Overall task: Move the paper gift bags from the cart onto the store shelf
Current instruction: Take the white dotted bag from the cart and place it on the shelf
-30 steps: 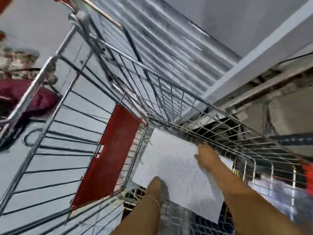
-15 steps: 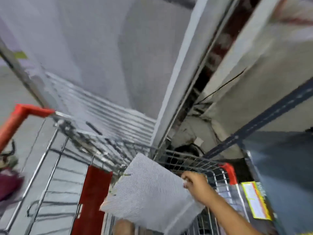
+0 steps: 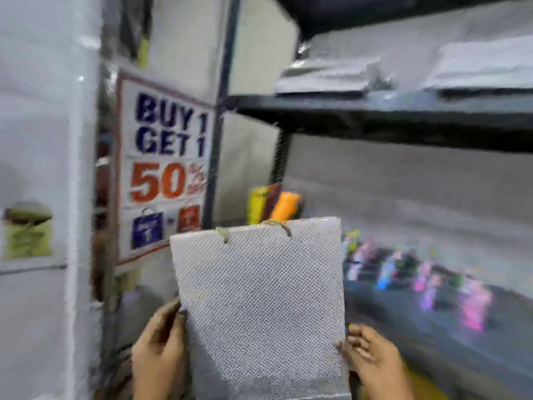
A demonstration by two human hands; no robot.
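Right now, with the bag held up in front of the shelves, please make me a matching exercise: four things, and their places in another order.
Things:
1. gift bag
2. sale poster
3. left hand
4. flat grey packs

Places:
A. on the upper shelf
B. on the bag's left edge
C. between both hands
D. left of the shelf post

Pairs: 1-C, 2-D, 3-B, 4-A
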